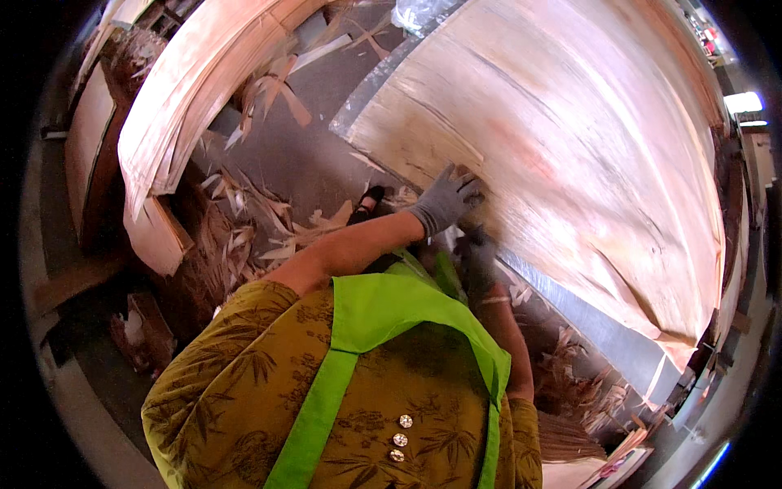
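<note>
A broad, pale wood veneer sheet [554,155] with a wavy surface lies in front of me and to the right, on a flat support with a grey edge [586,322]. My left hand [448,200], in a grey glove, rests at the sheet's near edge, its fingers apart and slightly bent on the wood. Close below it is my right hand [478,254], in a dark glove, at the same edge. Shadow and blur hide its fingers, so I cannot see whether it grips anything.
A thick curved stack of veneer [187,90] stands at the left. Torn wood strips [244,220] litter the floor [326,155] there, and more scraps [570,367] lie at the lower right. Clear plastic film [419,15] shows at the sheet's far left corner.
</note>
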{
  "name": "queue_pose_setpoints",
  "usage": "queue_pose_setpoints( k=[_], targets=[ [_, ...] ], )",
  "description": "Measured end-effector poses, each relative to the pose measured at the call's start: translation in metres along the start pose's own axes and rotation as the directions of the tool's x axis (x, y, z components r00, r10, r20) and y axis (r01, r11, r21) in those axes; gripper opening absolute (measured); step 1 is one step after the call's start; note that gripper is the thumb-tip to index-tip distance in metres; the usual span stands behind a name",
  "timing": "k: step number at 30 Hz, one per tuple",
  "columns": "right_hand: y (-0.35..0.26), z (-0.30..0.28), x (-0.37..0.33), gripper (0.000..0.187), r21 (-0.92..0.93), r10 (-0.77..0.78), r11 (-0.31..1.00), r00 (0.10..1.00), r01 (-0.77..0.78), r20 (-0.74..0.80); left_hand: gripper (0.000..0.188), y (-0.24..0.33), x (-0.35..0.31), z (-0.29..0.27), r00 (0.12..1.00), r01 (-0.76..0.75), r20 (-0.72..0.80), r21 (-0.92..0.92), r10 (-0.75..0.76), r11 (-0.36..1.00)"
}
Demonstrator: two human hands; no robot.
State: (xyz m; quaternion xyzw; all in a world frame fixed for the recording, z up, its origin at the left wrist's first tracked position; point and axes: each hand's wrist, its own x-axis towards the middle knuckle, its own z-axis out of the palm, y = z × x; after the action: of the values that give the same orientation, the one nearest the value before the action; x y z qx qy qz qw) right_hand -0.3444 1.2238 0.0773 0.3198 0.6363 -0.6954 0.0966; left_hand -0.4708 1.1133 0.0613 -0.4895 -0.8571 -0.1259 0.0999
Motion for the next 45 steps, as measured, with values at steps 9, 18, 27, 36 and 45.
queue_pose_setpoints(
  k=[9, 18, 27, 36, 45],
  targets=[
    [-0.001, 0.014, -0.005, 0.012, -0.121, -0.250, 0.959, 0.966, 0.256, 0.062, 0.058, -0.128, 0.036, -0.025, 0.999, 0.040, -0.027, 0.016, -0.039, 0.999],
    [-0.109, 0.085, 0.083, 0.012, -0.011, -0.122, 0.993, 0.992, 0.121, -0.017, 0.044, -0.227, 0.019, -0.020, 0.993, -0.033, 0.112, -0.009, 0.034, 0.999],
    [-0.127, 0.131, 0.166, 0.015, 0.250, 0.067, 0.968, 0.973, -0.010, -0.219, 0.047, -0.224, 0.027, -0.015, 0.983, -0.151, 0.094, -0.059, 0.156, 0.987],
    [-0.092, 0.147, 0.124, 0.014, 0.268, 0.057, 0.963, 0.960, 0.020, -0.275, 0.038, -0.222, 0.038, -0.006, 0.936, -0.298, 0.182, -0.048, 0.302, 0.953],
    [-0.056, 0.183, 0.114, 0.043, 0.161, -0.134, 0.970, 0.955, 0.181, -0.265, 0.035, -0.222, 0.049, -0.025, 0.914, -0.391, 0.108, -0.022, 0.391, 0.920]
  ],
)
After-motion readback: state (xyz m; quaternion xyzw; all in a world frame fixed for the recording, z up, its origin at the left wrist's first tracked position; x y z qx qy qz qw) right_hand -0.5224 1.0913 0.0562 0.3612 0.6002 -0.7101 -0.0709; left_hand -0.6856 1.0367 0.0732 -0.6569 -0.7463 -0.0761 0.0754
